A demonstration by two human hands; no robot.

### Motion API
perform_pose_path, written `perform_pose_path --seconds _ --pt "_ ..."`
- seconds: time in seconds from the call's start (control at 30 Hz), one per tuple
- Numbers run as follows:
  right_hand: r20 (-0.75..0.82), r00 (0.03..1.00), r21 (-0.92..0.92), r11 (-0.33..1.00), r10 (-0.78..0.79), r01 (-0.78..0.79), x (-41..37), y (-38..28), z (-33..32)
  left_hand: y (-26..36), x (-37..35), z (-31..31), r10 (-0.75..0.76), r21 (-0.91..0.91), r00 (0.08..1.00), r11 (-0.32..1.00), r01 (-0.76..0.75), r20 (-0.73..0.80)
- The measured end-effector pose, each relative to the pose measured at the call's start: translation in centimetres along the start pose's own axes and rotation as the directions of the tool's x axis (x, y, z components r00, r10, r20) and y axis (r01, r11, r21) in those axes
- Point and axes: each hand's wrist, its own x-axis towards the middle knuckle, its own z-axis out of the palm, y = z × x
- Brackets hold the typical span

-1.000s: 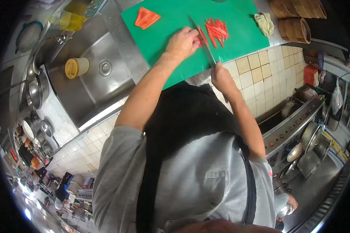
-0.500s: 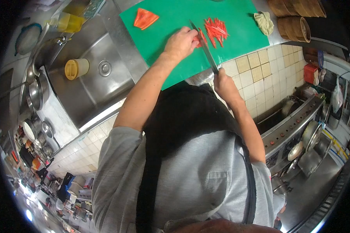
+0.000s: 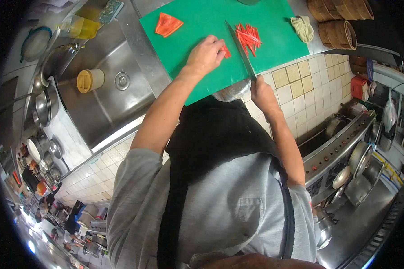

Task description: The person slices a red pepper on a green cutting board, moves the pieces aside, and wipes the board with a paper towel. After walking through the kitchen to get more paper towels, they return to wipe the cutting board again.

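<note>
On the green cutting board (image 3: 276, 42), my left hand (image 3: 205, 55) has its fingers curled down onto a small red piece (image 3: 226, 51) that looks like bell pepper. My right hand (image 3: 264, 95) is wrapped round the handle of a kitchen knife (image 3: 241, 48), whose blade points away from me. Its blade lies alongside a pile of thin red strips (image 3: 249, 38), with a gap of bare board between blade and left fingertips. A larger red pepper piece (image 3: 169, 24) rests at the board's far left.
To the left is a steel sink (image 3: 107, 103) holding a yellow-lidded container (image 3: 90, 80). A crumpled cloth (image 3: 302, 29) lies on the board's right side, close to bamboo steamers (image 3: 337, 34). Lower right stands a stove (image 3: 336, 154) with pans. Wrapped foil or plastic (image 3: 233, 91) shows under the board's near edge.
The knife has moved right, away from my left fingers and up against the strips. The slices once beside the blade now lie with the pile. My left hand has shifted slightly toward me.
</note>
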Motion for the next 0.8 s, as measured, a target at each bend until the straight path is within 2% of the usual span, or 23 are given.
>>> perform_pose_path --seconds 0.1,0.3,0.5,0.7,0.8 --pt "-0.005 0.999 0.034 0.999 -0.04 0.04 -0.1 -0.5 -0.1 0.0 0.0 -0.3 0.065 0.074 0.997 0.995 -0.062 -0.046" --pt "0.015 0.998 0.011 0.998 -0.059 0.059 -1.2 -2.0 -0.5 0.6 0.3 -0.5 -0.05 0.055 0.998 0.997 0.049 0.03" --pt "0.063 0.998 0.006 1.0 -0.029 0.029 -2.1 -1.9 -0.5 1.1 0.8 -0.6 -0.097 0.127 0.992 0.988 0.085 0.086" --pt "0.109 0.993 -0.016 0.999 0.037 -0.036 -3.0 -2.1 -0.7 1.4 0.5 -0.6 -0.078 0.156 0.996 0.985 0.07 0.044" --pt "0.058 0.997 0.04 0.998 -0.049 0.047 -1.3 -0.7 1.9 0.8 0.2 0.0 -0.051 0.131 0.999 0.99 0.051 -0.005"
